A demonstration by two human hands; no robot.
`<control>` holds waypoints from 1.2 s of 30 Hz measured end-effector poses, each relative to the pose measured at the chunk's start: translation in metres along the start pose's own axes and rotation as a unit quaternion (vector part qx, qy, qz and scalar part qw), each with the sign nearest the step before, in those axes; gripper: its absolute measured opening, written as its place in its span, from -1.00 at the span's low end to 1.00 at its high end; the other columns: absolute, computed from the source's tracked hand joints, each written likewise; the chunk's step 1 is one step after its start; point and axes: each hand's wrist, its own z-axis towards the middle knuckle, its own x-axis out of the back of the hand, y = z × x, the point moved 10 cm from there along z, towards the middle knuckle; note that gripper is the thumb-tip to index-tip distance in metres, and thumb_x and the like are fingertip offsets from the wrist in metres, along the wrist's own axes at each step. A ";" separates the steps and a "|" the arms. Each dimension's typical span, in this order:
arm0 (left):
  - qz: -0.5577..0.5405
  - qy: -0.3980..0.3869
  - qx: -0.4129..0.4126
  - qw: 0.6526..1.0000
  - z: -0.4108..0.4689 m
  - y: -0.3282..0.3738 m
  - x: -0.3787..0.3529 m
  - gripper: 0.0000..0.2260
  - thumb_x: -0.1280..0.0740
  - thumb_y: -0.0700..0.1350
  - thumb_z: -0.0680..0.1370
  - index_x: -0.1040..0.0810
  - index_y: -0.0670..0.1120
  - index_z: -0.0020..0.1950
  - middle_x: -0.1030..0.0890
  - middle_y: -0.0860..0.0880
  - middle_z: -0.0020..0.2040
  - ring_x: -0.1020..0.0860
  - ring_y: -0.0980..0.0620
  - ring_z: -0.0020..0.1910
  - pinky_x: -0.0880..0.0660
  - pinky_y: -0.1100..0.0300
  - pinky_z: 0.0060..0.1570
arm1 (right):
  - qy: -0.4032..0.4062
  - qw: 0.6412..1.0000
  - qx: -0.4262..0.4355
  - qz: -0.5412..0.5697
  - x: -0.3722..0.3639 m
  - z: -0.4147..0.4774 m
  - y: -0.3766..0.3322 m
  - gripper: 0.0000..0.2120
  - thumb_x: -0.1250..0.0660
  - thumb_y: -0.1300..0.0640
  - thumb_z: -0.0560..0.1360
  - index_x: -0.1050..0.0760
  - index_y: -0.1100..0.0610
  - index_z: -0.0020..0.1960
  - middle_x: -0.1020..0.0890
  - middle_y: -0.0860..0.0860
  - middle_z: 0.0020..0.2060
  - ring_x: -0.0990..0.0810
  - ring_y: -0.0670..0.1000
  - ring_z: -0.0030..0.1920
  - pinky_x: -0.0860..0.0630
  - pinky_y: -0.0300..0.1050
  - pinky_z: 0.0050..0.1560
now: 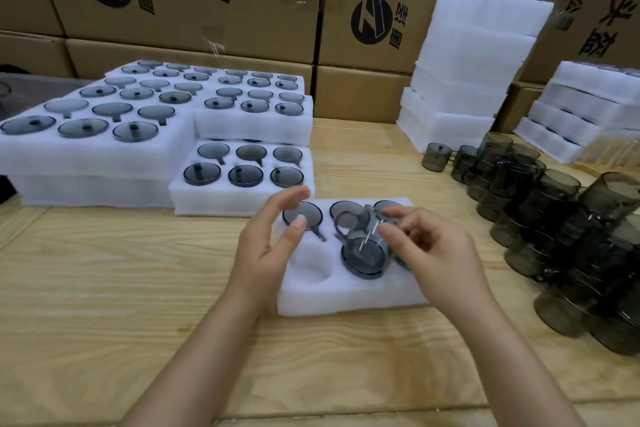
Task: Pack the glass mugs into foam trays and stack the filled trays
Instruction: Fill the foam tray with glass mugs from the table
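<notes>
Right hand (433,253) curls its fingers round a smoky glass mug (363,253), tipped on its side over the middle front pocket of the foam tray (346,298). Left hand (273,243) hovers over the tray's left end, fingers spread, holding nothing. Loose mugs (554,218) are piled at the right.

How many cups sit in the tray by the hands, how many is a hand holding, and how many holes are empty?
Seated mugs in the foam tray: 3
Held mug, pinched by the right hand: 1
Empty pocket: 1
Total: 5. The front right pocket is hidden behind that hand.
</notes>
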 end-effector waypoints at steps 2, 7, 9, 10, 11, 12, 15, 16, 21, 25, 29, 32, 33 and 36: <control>0.009 -0.039 -0.003 0.999 -0.002 0.003 -0.009 -0.72 -0.23 0.03 0.53 -0.55 0.05 0.20 -0.62 0.07 0.17 -0.53 0.03 0.22 -0.40 0.07 0.24 | 0.011 1.000 0.010 -0.006 -0.015 -0.004 -0.006 -0.70 -0.48 0.06 0.34 -0.40 0.05 -0.43 -0.63 -0.17 -0.18 -0.58 -0.10 -0.26 -0.41 -0.25 -0.24; -0.059 -0.040 0.058 0.996 0.004 -0.012 -0.004 -0.80 -0.28 -0.20 0.56 -0.63 -0.13 0.13 -0.66 -0.02 0.09 -0.58 0.06 0.15 -0.44 0.20 0.16 | 0.038 0.998 0.039 -0.011 -0.038 -0.008 -0.023 -0.64 -0.50 -0.03 0.26 -0.32 -0.01 -0.45 -0.53 -0.14 -0.16 -0.45 -0.21 -0.25 -0.33 -0.38 -0.21; -0.068 -0.046 0.060 0.995 0.007 -0.014 -0.003 -0.81 -0.26 -0.28 0.57 -0.62 -0.13 0.10 -0.66 -0.01 0.09 -0.58 0.12 0.14 -0.43 0.25 0.15 | 0.025 0.999 0.025 0.001 -0.048 -0.007 -0.024 -0.64 -0.51 -0.07 0.23 -0.32 0.00 -0.45 -0.46 -0.12 -0.16 -0.45 -0.22 -0.18 -0.32 -0.43 -0.18; -0.075 -0.047 0.065 0.994 0.008 -0.016 -0.002 -0.82 -0.26 -0.26 0.57 -0.62 -0.11 0.07 -0.65 0.00 0.11 -0.57 0.13 0.15 -0.43 0.24 0.17 | 0.017 1.000 0.020 0.007 -0.054 -0.006 -0.024 -0.62 -0.51 -0.07 0.22 -0.31 0.01 -0.45 -0.43 -0.10 -0.19 -0.43 -0.23 -0.20 -0.32 -0.43 -0.19; -0.084 -0.046 0.073 0.993 0.009 -0.019 -0.001 -0.83 -0.25 -0.21 0.54 -0.62 -0.09 0.03 -0.63 0.01 0.14 -0.55 0.13 0.19 -0.41 0.23 0.20 | 0.010 1.000 0.018 0.010 -0.059 -0.006 -0.025 -0.61 -0.51 -0.07 0.23 -0.30 0.02 -0.44 -0.40 -0.08 -0.21 -0.41 -0.23 -0.24 -0.32 -0.43 -0.21; -0.094 -0.045 0.087 0.991 0.009 -0.023 0.000 -0.82 -0.23 -0.17 0.51 -0.61 -0.06 0.00 -0.60 0.03 0.18 -0.51 0.13 0.25 -0.38 0.22 0.24 | 0.004 1.000 0.017 0.012 -0.064 -0.006 -0.025 -0.61 -0.51 -0.06 0.25 -0.30 0.03 -0.43 -0.38 -0.07 -0.22 -0.40 -0.23 -0.27 -0.33 -0.43 -0.22; -0.108 -0.047 0.123 0.985 0.009 -0.035 0.001 -0.81 -0.22 -0.14 0.46 -0.61 0.01 -0.06 -0.46 0.06 0.31 -0.35 0.13 0.41 -0.29 0.18 0.31 | -0.020 1.000 0.014 -0.007 -0.077 -0.007 -0.023 -0.65 -0.49 -0.07 0.31 -0.32 0.03 -0.35 -0.46 -0.06 -0.20 -0.43 -0.21 -0.26 -0.32 -0.41 -0.24; -0.110 -0.048 0.133 0.984 0.008 -0.038 0.001 -0.83 -0.24 -0.15 0.49 -0.61 0.01 -0.06 -0.43 0.06 0.34 -0.31 0.12 0.43 -0.28 0.12 0.35 | -0.034 0.999 0.013 -0.024 -0.083 -0.008 -0.021 -0.68 -0.47 -0.10 0.33 -0.35 0.01 -0.29 -0.51 -0.08 -0.16 -0.45 -0.19 -0.21 -0.32 -0.40 -0.22; -0.109 -0.039 0.176 0.978 0.007 -0.052 0.002 -0.67 -0.20 -0.41 0.55 -0.62 -0.02 -0.08 -0.35 -0.01 0.42 -0.30 0.09 0.45 -0.30 0.03 0.39 | -0.062 0.993 0.040 -0.092 -0.098 -0.009 -0.024 -0.64 -0.43 -0.10 0.38 -0.43 -0.04 0.10 -0.50 -0.24 -0.10 -0.36 -0.12 0.03 -0.28 -0.49 -0.05; -0.103 -0.017 0.176 0.979 0.009 -0.050 0.007 -0.66 -0.19 -0.47 0.51 -0.62 -0.08 -0.11 -0.41 -0.01 0.37 -0.42 0.26 0.28 -0.41 0.37 0.16 | -0.105 0.973 0.104 -0.179 -0.108 -0.005 -0.035 -0.65 -0.41 -0.07 0.39 -0.51 0.00 0.13 -0.53 -0.14 -0.09 -0.30 -0.11 0.01 -0.25 -0.47 -0.04; -0.103 -0.002 0.183 0.978 0.010 -0.048 0.010 -0.67 -0.15 -0.44 0.51 -0.62 -0.09 -0.08 -0.51 0.06 0.24 -0.43 0.25 0.26 -0.34 0.29 0.25 | -0.143 0.957 0.128 -0.219 -0.116 -0.002 -0.037 -0.64 -0.41 -0.08 0.38 -0.52 0.02 0.13 -0.50 -0.18 -0.12 -0.32 -0.07 -0.01 -0.23 -0.31 -0.10; -0.108 -0.005 0.189 0.976 0.009 -0.047 0.010 -0.68 -0.15 -0.42 0.53 -0.62 -0.11 -0.05 -0.53 0.02 0.22 -0.44 0.33 0.20 -0.34 0.29 0.23 | -0.185 0.943 0.126 -0.245 -0.127 -0.002 -0.031 -0.61 -0.39 -0.12 0.39 -0.51 0.01 0.15 -0.57 -0.12 -0.02 -0.32 -0.06 0.01 -0.24 -0.31 -0.04; -0.108 -0.007 0.188 0.976 0.009 -0.046 0.010 -0.69 -0.15 -0.42 0.53 -0.62 -0.12 -0.04 -0.53 0.02 0.22 -0.44 0.33 0.19 -0.35 0.33 0.21 | -0.190 0.941 0.125 -0.252 -0.129 -0.003 -0.029 -0.60 -0.38 -0.12 0.40 -0.50 0.01 0.17 -0.57 -0.10 0.00 -0.31 -0.05 0.02 -0.25 -0.31 -0.01; -0.111 -0.005 0.184 0.977 0.009 -0.045 0.010 -0.76 -0.16 -0.38 0.57 -0.60 -0.19 0.03 -0.55 0.02 0.18 -0.47 0.37 0.12 -0.39 0.50 0.04 | -0.187 0.918 0.165 -0.307 -0.133 -0.009 -0.032 -0.57 -0.29 -0.15 0.47 -0.44 0.04 0.25 -0.50 -0.06 0.09 -0.28 -0.02 0.08 -0.24 -0.25 0.13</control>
